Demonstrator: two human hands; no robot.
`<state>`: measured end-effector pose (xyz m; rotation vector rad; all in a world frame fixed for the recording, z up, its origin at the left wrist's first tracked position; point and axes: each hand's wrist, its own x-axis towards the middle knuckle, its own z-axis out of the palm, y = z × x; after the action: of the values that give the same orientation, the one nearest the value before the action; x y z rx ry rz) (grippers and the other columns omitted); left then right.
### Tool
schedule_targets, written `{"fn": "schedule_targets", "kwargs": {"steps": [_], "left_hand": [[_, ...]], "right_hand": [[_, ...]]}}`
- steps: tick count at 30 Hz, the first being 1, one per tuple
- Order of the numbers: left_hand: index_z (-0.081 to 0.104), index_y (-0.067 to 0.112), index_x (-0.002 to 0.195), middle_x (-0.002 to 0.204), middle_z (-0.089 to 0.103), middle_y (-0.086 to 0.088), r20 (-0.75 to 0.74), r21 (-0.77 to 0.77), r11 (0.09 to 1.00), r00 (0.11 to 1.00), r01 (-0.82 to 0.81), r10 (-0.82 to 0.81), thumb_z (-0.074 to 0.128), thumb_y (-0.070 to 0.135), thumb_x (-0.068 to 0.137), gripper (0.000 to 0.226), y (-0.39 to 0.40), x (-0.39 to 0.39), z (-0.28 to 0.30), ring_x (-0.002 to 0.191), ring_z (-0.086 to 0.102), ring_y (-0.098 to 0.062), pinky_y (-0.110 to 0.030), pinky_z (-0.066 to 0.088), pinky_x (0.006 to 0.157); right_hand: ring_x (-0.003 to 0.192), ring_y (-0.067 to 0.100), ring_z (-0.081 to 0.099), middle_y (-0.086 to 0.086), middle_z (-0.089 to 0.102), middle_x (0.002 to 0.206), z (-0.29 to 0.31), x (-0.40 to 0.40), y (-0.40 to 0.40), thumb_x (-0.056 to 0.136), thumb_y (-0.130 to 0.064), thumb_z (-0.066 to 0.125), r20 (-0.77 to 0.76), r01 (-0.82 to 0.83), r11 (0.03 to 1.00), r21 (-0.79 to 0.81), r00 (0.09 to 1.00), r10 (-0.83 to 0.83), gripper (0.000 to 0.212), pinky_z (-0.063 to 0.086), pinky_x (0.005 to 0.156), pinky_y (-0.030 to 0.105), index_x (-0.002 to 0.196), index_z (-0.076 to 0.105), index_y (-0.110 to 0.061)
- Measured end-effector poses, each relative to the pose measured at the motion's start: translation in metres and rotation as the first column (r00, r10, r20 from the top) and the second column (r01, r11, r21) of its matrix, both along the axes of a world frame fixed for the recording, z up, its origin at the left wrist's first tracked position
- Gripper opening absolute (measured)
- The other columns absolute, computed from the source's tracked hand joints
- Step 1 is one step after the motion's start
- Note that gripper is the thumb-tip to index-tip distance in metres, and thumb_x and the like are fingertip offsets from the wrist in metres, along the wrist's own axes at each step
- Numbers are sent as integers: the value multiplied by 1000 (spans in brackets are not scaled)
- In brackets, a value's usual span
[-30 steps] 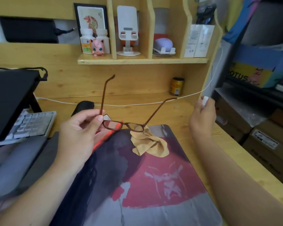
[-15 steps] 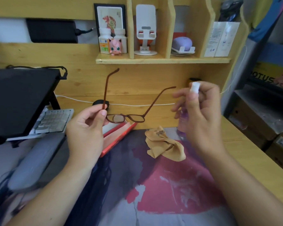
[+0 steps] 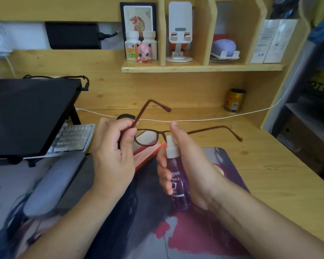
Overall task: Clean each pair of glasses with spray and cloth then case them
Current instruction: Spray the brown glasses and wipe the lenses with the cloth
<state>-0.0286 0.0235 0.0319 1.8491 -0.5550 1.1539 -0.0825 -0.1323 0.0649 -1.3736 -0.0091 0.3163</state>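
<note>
My left hand point(image 3: 113, 156) pinches glasses point(image 3: 148, 136) by temple hinge, above desk mat's far edge. My right hand point(image 3: 183, 165) grips spray bottle point(image 3: 177, 176), nozzle near lens. Advice: aim at lens, press once, keep frame steady.

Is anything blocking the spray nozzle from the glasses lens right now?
Nothing visible does. The right hand holds the spray bottle just below the glasses, which the left hand grips by one arm.
</note>
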Motion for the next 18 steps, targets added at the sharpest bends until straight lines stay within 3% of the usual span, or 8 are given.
{"fn": "schedule_targets", "kwargs": {"steps": [2, 6, 11, 14, 16, 18], "left_hand": [[66, -4, 102, 96, 52, -5, 29, 25, 1000, 1000, -7, 6, 55, 5, 100, 14, -2, 1, 0, 88, 53, -19, -19, 41, 83], [66, -5, 102, 95, 50, -5, 48, 40, 999, 999, 3, -5, 56, 4, 99, 14, -4, 2, -1, 85, 51, -18, -21, 41, 80], [66, -5, 102, 94, 51, -8, 29, 27, 1000, 1000, -1, 0, 56, 5, 100, 15, -2, 4, -3, 86, 51, -20, -22, 41, 80], [66, -4, 104, 98, 53, -7, -10, -8, 1000, 1000, -1, 1, 56, 7, 101, 15, 1, 5, -5, 90, 54, -20, -19, 41, 85], [65, -3, 107, 100, 54, -7, -38, -38, 999, 999, 13, -14, 56, 4, 101, 12, 3, 6, -5, 94, 55, -18, -19, 42, 88], [65, 0, 108, 102, 54, -5, -59, -67, 998, 998, 20, -24, 56, 1, 101, 11, 4, 7, -4, 96, 55, -13, -18, 42, 89]], "right_hand": [[43, 24, 37, 10, 41, 52, 4, 3, 6, 92, -76, 34, 28, 40, 998, -45, 999, -39, 73, 35, 50, 33, 64, 50, -11], [43, 24, 36, 9, 42, 51, 4, 5, 9, 91, -71, 35, 39, 83, 988, -127, 996, -78, 68, 36, 50, 33, 62, 52, -12], [40, 20, 30, 10, 38, 52, 5, 4, 2, 93, -72, 38, 17, -3, 992, 129, 1000, 1, 68, 30, 44, 26, 63, 47, -12], [41, 21, 35, 13, 40, 58, 4, 1, -9, 91, -72, 44, 76, -90, 991, 103, 994, 82, 68, 36, 44, 27, 72, 50, -7], [43, 21, 39, 9, 48, 58, 3, -1, -16, 96, -57, 47, 149, -86, 992, 95, 986, 71, 53, 38, 45, 27, 87, 50, -5], [48, 18, 44, 8, 53, 69, 1, 0, -20, 100, -41, 49, 245, -73, 977, 201, 969, 22, 36, 39, 44, 26, 94, 52, -6]]}}
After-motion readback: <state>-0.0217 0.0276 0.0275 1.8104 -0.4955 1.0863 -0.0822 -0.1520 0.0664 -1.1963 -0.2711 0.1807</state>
